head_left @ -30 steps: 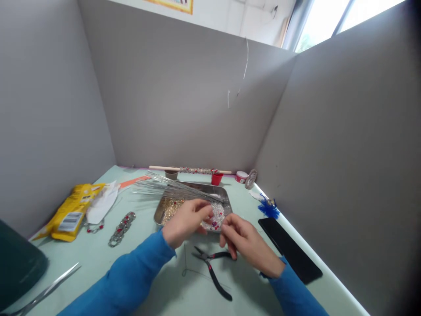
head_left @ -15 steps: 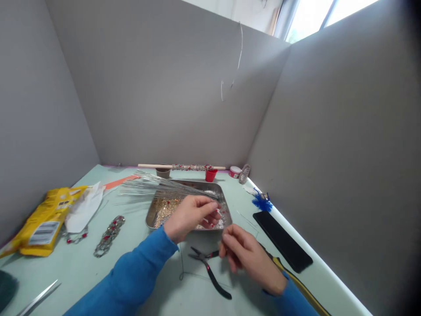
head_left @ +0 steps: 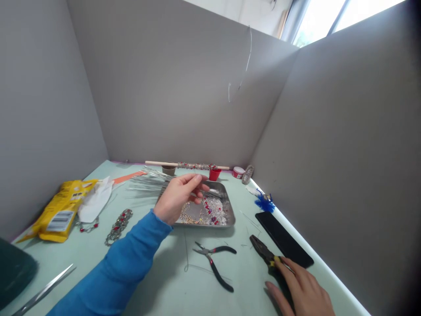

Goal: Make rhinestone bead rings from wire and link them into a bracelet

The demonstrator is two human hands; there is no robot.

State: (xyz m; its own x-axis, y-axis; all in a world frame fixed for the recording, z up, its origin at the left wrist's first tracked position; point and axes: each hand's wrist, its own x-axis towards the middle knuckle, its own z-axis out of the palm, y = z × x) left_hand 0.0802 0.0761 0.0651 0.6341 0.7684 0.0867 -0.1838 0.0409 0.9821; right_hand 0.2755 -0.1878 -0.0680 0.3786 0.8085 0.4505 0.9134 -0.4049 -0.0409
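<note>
My left hand [head_left: 177,198] hovers over the metal tray [head_left: 230,216] of small beads, its fingers curled and pinched; what they pinch is too thin to make out. Its fingertips are close to the bundle of straight silver wires [head_left: 148,183] lying across the tray's far left corner. My right hand [head_left: 301,292] is low at the right, fingers stretched out flat, with the fingertips touching the yellow handles of the large pliers [head_left: 263,251]. Small black-handled pliers [head_left: 215,260] lie on the table between my hands, beside a loose thin wire [head_left: 186,256].
A black phone [head_left: 283,239] and a blue feather [head_left: 263,203] lie by the right wall. At the back are a beaded stick [head_left: 187,165], a red cup [head_left: 215,174] and a small pot [head_left: 237,171]. At the left lie a yellow bag [head_left: 59,211], white tissue [head_left: 95,202], a beaded strip [head_left: 119,225] and metal tweezers [head_left: 42,292].
My right hand has moved from beside the small pliers down and right onto the yellow-handled pliers. My left hand has risen and shifted back over the tray.
</note>
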